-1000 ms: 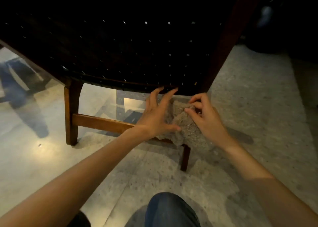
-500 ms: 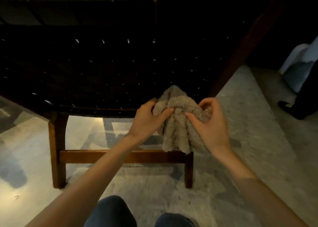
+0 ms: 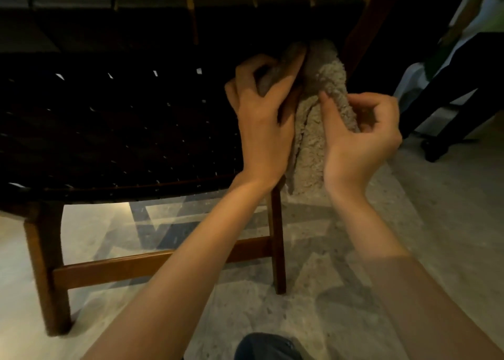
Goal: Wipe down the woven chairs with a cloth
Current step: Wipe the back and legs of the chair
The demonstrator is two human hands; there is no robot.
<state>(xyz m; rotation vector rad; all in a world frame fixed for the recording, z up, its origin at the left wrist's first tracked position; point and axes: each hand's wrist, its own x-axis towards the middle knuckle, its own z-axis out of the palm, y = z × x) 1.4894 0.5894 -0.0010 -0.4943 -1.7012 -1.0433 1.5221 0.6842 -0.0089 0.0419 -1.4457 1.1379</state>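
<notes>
Head view: left hand [image 3: 261, 125] and right hand [image 3: 360, 138] both clamped on grey cloth [image 3: 316, 108] (fluffy, bunched), pressed against woven chair [image 3: 122, 119], upper-right of frame.

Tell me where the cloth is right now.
In the head view, the cloth hangs right of centre, held between the left hand and right hand, against the woven chair's right edge.

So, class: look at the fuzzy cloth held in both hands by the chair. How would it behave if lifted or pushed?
Probably floppy: the cloth hangs in loose folds below the left hand and right hand. Likely light, since fingertips alone pinch it up. Its nubby pile looks grippy, so it would likely drag rather than slide on the woven chair.
</notes>
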